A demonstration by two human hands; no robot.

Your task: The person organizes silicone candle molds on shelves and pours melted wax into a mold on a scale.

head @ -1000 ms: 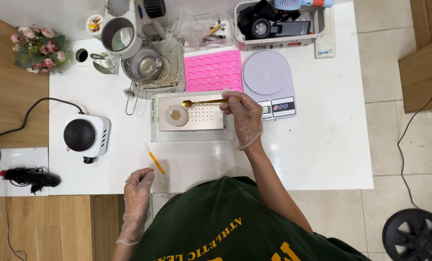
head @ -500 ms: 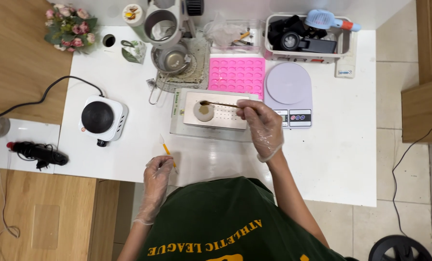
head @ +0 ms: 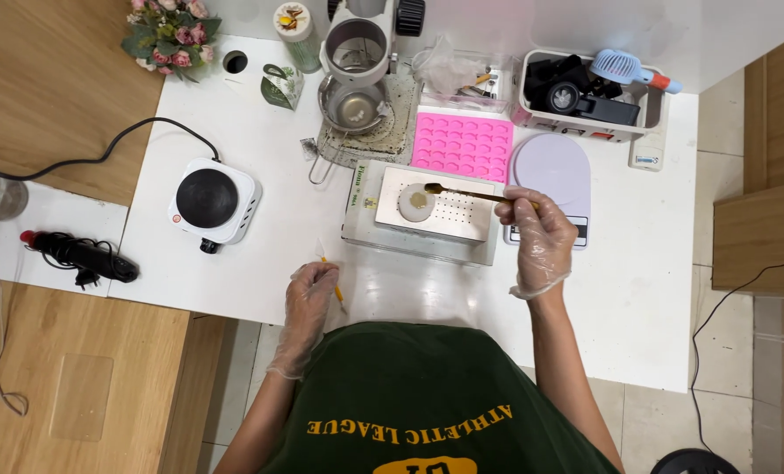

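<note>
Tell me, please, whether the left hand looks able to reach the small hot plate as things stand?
Probably yes. The left hand rests on the yellow-handled tool at the table's near edge, and only bare white table lies between it and the hot plate.

A hot plate, pink mould, round scale and flowers.

A small green-and-white carton stood at the back of the worktop; beside the pink mould, the grey scale's screen sat mostly hidden.
</note>
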